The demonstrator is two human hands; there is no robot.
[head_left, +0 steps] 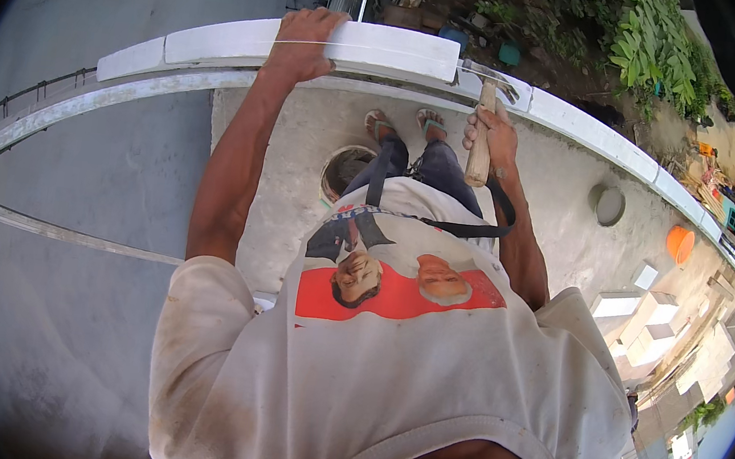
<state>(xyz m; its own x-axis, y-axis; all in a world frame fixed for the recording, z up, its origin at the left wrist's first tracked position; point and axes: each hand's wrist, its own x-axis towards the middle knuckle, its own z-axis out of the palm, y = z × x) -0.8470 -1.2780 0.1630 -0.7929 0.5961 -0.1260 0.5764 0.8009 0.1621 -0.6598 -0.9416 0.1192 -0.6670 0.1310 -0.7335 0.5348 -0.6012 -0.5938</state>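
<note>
Only the head camera to go on here. The left grip (301,48), a bare hand, is clamped over a long white rectangular block (395,49), fingers over the far side and thumb on the near side. The block is part of a row just past the person's sandalled feet (381,126), with a shorter white block (132,57) next to its left end and a line of white blocks (593,128) carrying on to the right after a gap. There's a thin white string (373,48) along it too, passing by the left grip.

The right grip (496,135) is wrapped round a hammer with a pale wooden handle and grey metal head (481,143). The head is right at that gap, beside the block's right end, but I honestly can't tell if metal is touching block.

My read on the step in hand: adjusting that one block, left side steadying, hammer at the end. If so, the next move calls for a firm left hold, light controlled taps, and care around the string. Rest of the place: grey concrete floor (288,132) underfoot, bright orange bucket (679,244) well off to the right
</note>
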